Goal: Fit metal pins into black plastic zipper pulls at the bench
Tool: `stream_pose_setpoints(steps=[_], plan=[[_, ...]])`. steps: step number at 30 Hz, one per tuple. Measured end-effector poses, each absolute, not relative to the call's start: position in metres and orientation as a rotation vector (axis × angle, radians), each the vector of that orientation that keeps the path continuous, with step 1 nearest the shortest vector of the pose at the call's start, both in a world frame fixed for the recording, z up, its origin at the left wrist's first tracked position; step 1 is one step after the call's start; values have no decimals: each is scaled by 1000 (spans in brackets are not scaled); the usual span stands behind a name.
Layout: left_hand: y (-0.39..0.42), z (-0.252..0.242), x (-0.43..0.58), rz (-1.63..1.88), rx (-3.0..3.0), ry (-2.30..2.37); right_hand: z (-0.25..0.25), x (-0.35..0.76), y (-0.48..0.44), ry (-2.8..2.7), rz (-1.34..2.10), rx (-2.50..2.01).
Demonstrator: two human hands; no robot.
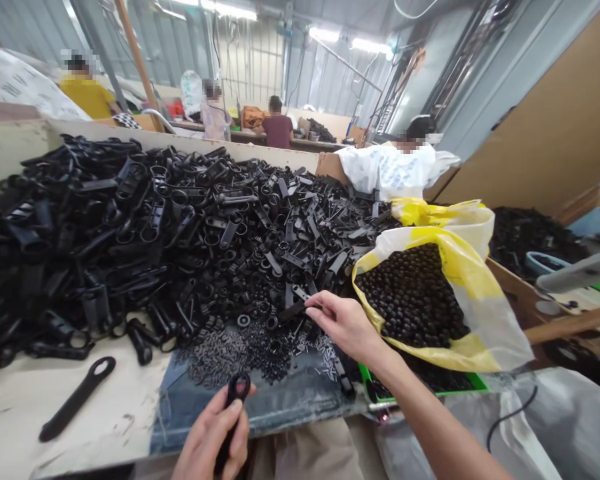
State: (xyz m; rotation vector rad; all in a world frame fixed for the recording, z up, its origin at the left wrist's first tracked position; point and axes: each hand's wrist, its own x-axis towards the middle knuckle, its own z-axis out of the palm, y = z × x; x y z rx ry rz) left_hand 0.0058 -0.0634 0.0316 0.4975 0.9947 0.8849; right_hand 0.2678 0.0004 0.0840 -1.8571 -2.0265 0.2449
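Observation:
My left hand (213, 437) is closed round a black plastic handle (239, 387) with a ring at its upper end, just over the table's front edge. Farther forward, my right hand (343, 323) pinches the end of a small flat dark piece (300, 292) at the pile's near side. Between the hands lie a heap of tiny grey metal pins (215, 357) and a heap of small black parts (267, 350) on a blue cloth (190, 407). A finished-looking black handle (77, 399) lies alone on the pale tabletop at the left.
A large pile of black plastic parts (130, 233) covers the table's back and left. On the right, a yellow-white bag (490, 320) of black balls (415, 293) stands over a green tray (480, 382). Several people sit beyond the back board (280, 155).

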Motion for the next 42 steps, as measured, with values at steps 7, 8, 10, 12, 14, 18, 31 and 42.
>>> stream_pose_setpoints(steps=[7,8,10,12,14,18,31,42], plan=[[-57,45,8,804,492,969,70,242,35,-2333,144,-1801],[-56,47,7,781,442,956,70,243,38,-2359,147,-1777],[-54,51,3,755,343,916,74,250,43,-2385,162,-1726],[-52,52,1,753,278,872,82,256,41,-2378,161,-1689],[-50,50,4,752,232,832,87,255,29,-2270,181,-1658],[-50,46,20,714,160,779,77,222,-19,-1811,558,-1361],[-47,62,10,1269,525,1216,53,174,-89,-1897,354,-1144],[-61,65,12,1065,286,938,49,175,-98,-1786,238,-1162]])
